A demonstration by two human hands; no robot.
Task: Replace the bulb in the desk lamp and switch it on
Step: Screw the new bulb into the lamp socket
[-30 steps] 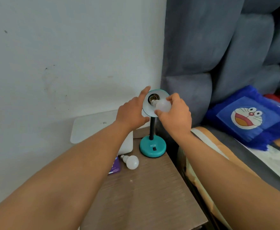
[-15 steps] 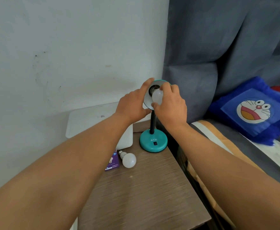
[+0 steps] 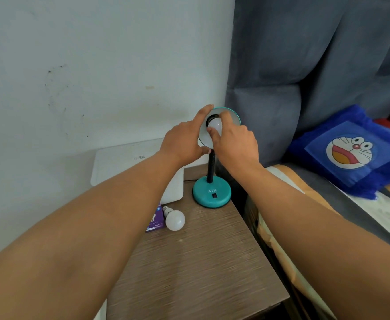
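Observation:
A teal desk lamp stands at the back of the wooden bedside table, with a round base [image 3: 211,192] and a black flexible neck [image 3: 210,167]. Its shade [image 3: 232,116] faces me. My left hand [image 3: 182,142] grips the shade's left rim. My right hand [image 3: 234,140] holds a white bulb [image 3: 215,124] with its cap in the dark socket at the middle of the shade. A second white bulb [image 3: 174,219] lies on the table in front of the lamp's base, to the left.
A purple bulb box [image 3: 155,221] lies beside the loose bulb. A white box-shaped appliance [image 3: 124,162] stands against the wall behind it. The table [image 3: 201,269] ends at right beside a bed with a blue cartoon cushion [image 3: 353,151] and a grey padded headboard [image 3: 304,65].
My right hand has pushed the bulb from in front of the shade into the socket, and its fingers have shifted around it. The view has moved closer and slightly lower.

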